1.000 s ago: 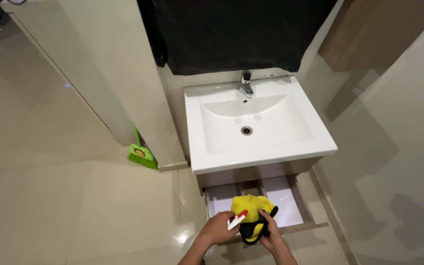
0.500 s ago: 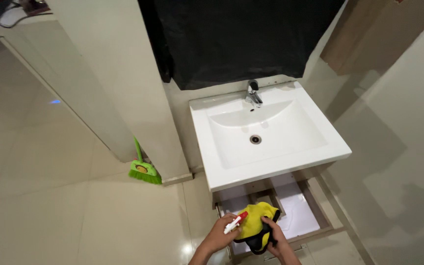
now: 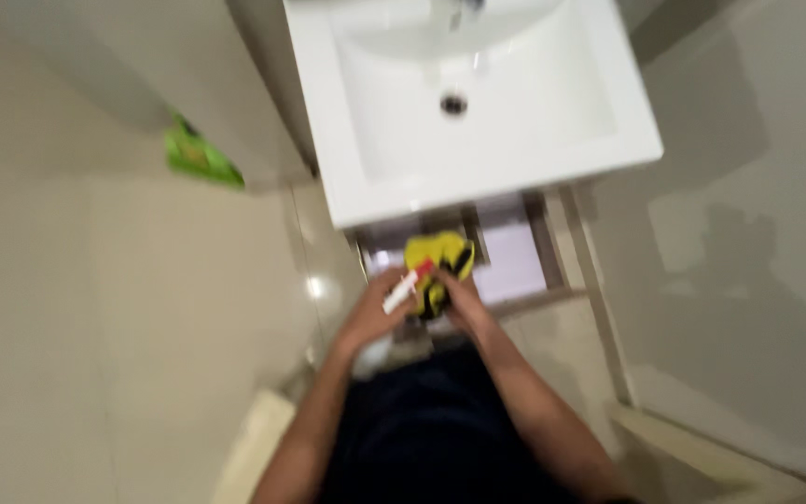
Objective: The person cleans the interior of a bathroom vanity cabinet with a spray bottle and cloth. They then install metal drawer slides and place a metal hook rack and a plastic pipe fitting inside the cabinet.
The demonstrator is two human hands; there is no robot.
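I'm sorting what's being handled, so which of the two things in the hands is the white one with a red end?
The small tube in the left hand; the other thing, a yellow and black cloth, is at the right hand.

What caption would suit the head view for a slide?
Left hand with a white-and-red tube and right hand on a yellow-and-black item above an open drawer.

A white rectangular basin (image 3: 478, 103) with a dark drain (image 3: 454, 104) is seen at the top centre, an open drawer (image 3: 515, 257) (pale inside) is shown beneath it, glossy beige floor tiles (image 3: 95, 327) are spread at left, and a green object (image 3: 200, 157) is blurred at upper left.
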